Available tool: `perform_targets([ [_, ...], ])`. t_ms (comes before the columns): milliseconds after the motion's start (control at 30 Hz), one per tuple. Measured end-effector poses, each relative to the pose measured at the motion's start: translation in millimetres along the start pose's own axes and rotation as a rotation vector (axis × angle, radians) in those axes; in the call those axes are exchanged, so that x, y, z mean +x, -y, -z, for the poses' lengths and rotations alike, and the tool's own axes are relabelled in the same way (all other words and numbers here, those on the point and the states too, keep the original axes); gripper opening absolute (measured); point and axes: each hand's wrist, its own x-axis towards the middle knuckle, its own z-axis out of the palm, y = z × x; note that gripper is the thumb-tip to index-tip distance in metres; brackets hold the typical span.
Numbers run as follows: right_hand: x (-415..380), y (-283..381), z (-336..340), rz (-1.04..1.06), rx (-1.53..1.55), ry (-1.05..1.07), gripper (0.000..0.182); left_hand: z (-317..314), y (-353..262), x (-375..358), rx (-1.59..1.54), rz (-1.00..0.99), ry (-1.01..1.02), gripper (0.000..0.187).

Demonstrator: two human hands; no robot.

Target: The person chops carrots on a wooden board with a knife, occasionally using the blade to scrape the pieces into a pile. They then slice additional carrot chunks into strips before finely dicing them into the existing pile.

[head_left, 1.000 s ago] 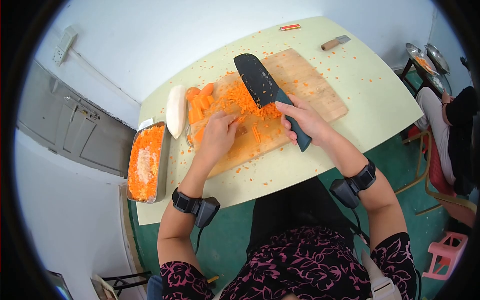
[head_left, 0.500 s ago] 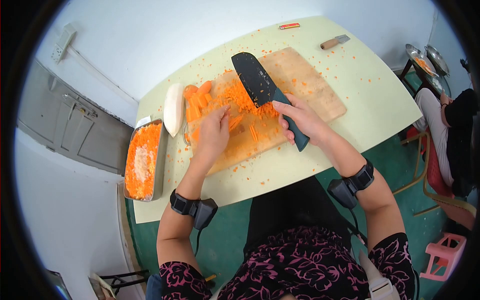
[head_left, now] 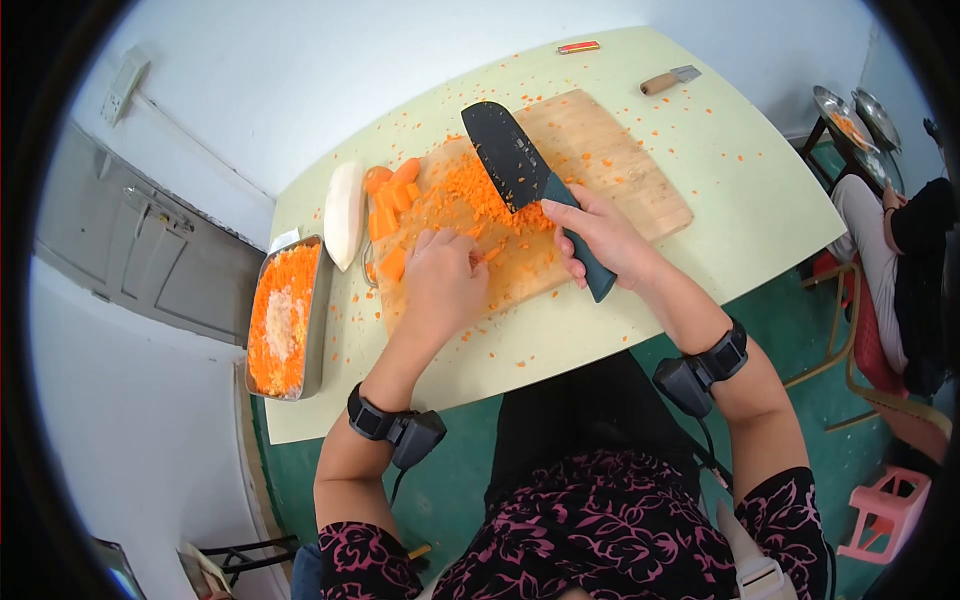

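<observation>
In my right hand (head_left: pixel 600 240) is a kitchen knife (head_left: pixel 505 150) with a wide black blade and a dark green handle. Its blade lies slanted over a heap of chopped carrot (head_left: pixel 470 190) on the wooden cutting board (head_left: pixel 640 185). My left hand (head_left: pixel 447 280) is low over the board's left part, its fingers curled in on thin carrot strips (head_left: pixel 492 254), mostly hidden by the hand. Just beyond it lie thicker carrot pieces (head_left: pixel 385 222). A peeled white radish (head_left: pixel 344 215) rests beside them, left of the board.
A metal tray (head_left: pixel 318 330) of chopped carrot with a pale heap stands at the table's left edge. Toward the back lie a small wooden-handled blade (head_left: pixel 670 80) and a red peeler-like item (head_left: pixel 578 47). A seated person (head_left: pixel 870 250) is at right, near a pink stool (head_left: pixel 885 510).
My left hand has come down and slightly right, turning its back up as its fingers close over the carrot strips. The knife and my right hand have barely moved.
</observation>
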Motion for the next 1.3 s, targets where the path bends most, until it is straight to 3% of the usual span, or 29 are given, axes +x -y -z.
perform_targets([
  [200,-1,0,-1,-0.017,-0.016,-0.004,0.026,-1,10,4,0.030,-0.032,-0.095,0.006],
  [500,0,0,-1,-0.019,-0.039,-0.002,0.027,-5,11,3,-0.068,-0.028,-0.296,0.023],
  [600,-1,2,-2,-0.032,-0.038,-0.004,0.027,5,18,5,-0.108,0.064,0.003,0.027],
  [833,-2,1,-3,-0.032,-0.054,-0.018,0.027,-2,23,4,-0.193,0.121,0.014,0.027],
  [1000,-1,-1,-3,-0.019,-0.045,-0.039,0.027,17,58,8,-0.243,0.152,-0.176,0.023],
  [1100,1,0,-3,-0.014,-0.051,-0.023,0.027,34,95,0,-0.028,0.153,-0.119,0.026],
  [1300,1,-2,-2,0.000,-0.066,-0.019,0.028,32,92,-14,-0.124,0.264,0.103,0.027],
])
